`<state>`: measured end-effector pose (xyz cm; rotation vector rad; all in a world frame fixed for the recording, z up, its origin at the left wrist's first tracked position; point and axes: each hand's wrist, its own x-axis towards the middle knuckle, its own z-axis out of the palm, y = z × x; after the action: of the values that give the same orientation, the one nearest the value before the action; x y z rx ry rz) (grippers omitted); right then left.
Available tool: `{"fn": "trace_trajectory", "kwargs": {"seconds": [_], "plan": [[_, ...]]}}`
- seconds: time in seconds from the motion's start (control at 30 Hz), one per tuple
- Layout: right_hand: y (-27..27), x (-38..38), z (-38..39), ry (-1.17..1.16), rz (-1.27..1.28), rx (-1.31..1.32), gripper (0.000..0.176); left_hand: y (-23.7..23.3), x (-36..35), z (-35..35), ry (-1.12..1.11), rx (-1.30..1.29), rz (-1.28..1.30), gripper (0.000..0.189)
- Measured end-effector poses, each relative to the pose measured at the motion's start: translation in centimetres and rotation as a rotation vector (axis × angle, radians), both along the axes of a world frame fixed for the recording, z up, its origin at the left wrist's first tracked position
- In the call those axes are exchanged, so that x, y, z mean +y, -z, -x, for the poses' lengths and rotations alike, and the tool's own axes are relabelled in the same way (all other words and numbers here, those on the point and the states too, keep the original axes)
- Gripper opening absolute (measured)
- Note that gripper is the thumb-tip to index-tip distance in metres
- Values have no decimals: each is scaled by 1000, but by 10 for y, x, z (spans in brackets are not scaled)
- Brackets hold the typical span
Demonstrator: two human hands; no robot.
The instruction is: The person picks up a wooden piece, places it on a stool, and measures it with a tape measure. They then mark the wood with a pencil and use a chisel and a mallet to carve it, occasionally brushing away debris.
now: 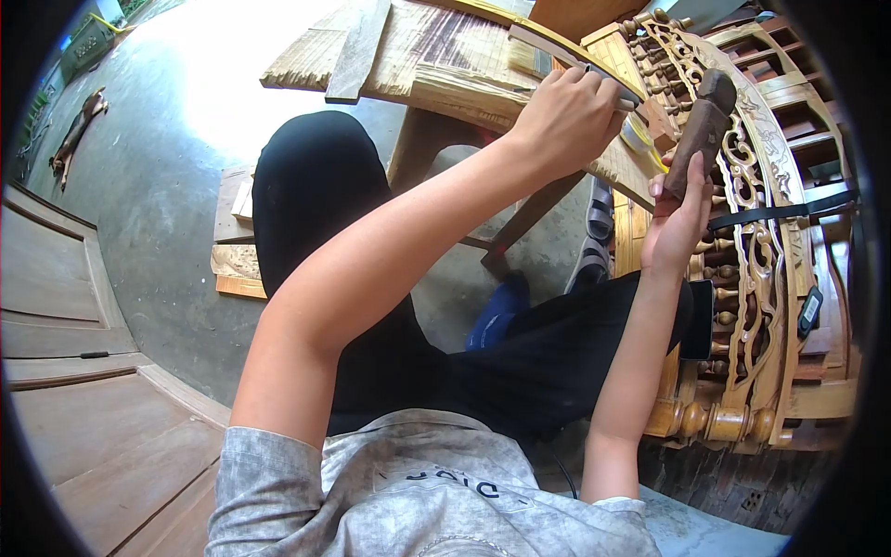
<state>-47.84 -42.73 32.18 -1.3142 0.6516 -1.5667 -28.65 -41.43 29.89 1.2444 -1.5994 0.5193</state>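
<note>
My left hand point(577, 116) reaches across to the worn wooden bench point(445, 88), its fingers closed low over the bench top. A slim dark-and-grey tool shows at its knuckles, mostly hidden, and I cannot tell its kind. Beside those fingers lies a flat brush point(530, 59) with pale bristles. A roll of yellow tape point(639, 137) sits at the bench edge. My right hand point(679, 221) is raised on the right, fingers wrapped round a dark brown wooden piece point(698, 139) with a thicker end on top, held upright and slightly tilted.
A grey flat bar point(359, 56) lies across the bench. Carved, varnished wooden furniture point(742, 186) stands close on the right. Wood offcuts point(238, 269) and slippers point(594, 237) are on the concrete floor point(167, 241). Wooden panels point(102, 436) fill the lower left.
</note>
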Motion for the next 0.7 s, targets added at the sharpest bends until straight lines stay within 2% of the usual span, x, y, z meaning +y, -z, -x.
{"fn": "trace_trajectory", "kwargs": {"seconds": [0.2,0.5,0.7], "plan": [[1,6,-5,33,19,37,26,4,-3,-6,10,-178,62,20],[3,12,-6,48,89,130,25,2,-2,-4,-62,-91,-52,29],[6,17,-7,68,90,117,28,6,-3,-9,-91,-126,5,28]]}}
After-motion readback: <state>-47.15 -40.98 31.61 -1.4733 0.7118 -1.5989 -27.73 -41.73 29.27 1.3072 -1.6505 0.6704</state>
